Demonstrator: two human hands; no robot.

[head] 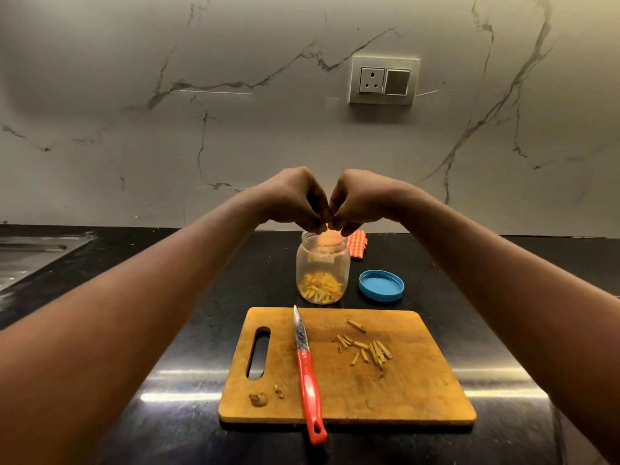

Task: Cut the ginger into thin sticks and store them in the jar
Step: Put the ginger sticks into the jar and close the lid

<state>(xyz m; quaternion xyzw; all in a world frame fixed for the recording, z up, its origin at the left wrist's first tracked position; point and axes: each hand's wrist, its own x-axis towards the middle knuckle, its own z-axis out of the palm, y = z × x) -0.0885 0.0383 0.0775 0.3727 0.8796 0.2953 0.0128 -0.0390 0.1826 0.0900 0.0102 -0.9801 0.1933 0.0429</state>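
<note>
Right now the fingers (317,213) of the left hand (295,196) and the right hand (360,199) are curled tight and bunched tip to tip, pinching what looks like a few ginger sticks (326,226). Directly beneath them stands the open jar (322,256), its bottom holding a heap of sticks. Just right of the jar the blue lid (381,285) lies on the dark bench (503,297), with a checked cloth (357,245) behind. Further below the fingers, nearer the person, lies the cutting board (402,391). On it are more cut sticks, a red-handled knife (307,367) and some scraps (258,399).
</note>
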